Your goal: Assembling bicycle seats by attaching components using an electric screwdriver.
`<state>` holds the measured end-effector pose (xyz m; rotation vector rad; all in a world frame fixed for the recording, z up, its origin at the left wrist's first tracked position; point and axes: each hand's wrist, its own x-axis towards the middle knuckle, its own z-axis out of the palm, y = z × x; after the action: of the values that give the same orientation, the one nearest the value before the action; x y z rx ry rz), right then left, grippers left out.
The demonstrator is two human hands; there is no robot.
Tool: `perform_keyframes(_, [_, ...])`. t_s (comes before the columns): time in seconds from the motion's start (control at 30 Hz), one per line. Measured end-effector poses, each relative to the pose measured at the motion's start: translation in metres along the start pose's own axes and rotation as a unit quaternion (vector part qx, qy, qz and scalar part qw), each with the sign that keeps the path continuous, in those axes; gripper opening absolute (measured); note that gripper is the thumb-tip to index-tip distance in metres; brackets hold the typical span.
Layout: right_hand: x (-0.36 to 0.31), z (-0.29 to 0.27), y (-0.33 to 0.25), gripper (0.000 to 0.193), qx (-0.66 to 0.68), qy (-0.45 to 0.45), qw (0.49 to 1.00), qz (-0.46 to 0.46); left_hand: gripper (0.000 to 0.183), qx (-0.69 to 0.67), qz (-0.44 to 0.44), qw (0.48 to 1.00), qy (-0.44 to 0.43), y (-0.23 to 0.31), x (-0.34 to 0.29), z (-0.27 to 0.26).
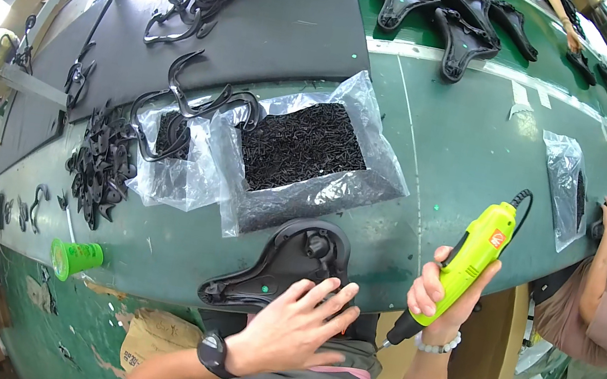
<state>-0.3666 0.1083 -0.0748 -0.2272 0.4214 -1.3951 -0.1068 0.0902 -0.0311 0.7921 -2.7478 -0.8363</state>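
My right hand (453, 301) is wrapped round a lime-green electric screwdriver (473, 256), its bit pointing down and left, its black cord at the top. A black bicycle saddle (272, 285) lies with its hollow underside up at the table's near edge. Over its near right side is my left hand (300, 323), fingers spread and holding nothing; I cannot tell whether they touch the saddle. Just beyond it, an opened clear plastic bag (385, 163) spills out a heap of small black screws (299, 144).
Left of the bag are curved black strips (158, 115), a pile of small black parts (98, 165) and a green cup (76, 259). More saddles (459, 42) lie at the far side. At right, another plastic bag (562, 182) lies near a co-worker (597, 298).
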Motion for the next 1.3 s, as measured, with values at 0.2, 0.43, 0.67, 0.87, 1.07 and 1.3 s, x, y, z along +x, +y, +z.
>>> perform_keyframes(0.2, [0.008, 0.011, -0.006, 0.089, -0.032, -0.075, 0.996, -0.029, 0.061, 0.094, -0.089, 0.991, 0.028, -0.001, -0.009, 0.041])
perform_keyframes(0.43, [0.016, 0.071, 0.002, 0.055, -0.271, -0.214, 0.900, -0.267, 0.059, 0.030, -0.100, 0.992, 0.071, -0.007, -0.011, 0.046])
perform_keyframes(0.67, [0.051, 0.064, 0.053, 0.053, -0.311, -0.278, 0.860, -0.295, 0.058, 0.015, -0.108, 0.991, 0.073, -0.009, -0.014, 0.052])
perform_keyframes(0.87, [0.053, 0.061, 0.062, 0.071, -0.346, -0.241, 0.863, -0.278, 0.057, 0.011, -0.112, 0.990, 0.085, -0.009, -0.015, 0.052])
perform_keyframes(1.07, [0.059, 0.065, 0.072, 0.036, -0.429, -0.266, 0.812, -0.293, 0.044, 0.015, -0.102, 0.987, 0.122, -0.011, -0.016, 0.056])
perform_keyframes(1.3, [0.049, 0.085, 0.058, 0.035, -0.533, -0.187, 0.791, -0.235, 0.062, 0.012, -0.115, 0.988, 0.098, -0.008, -0.016, 0.056])
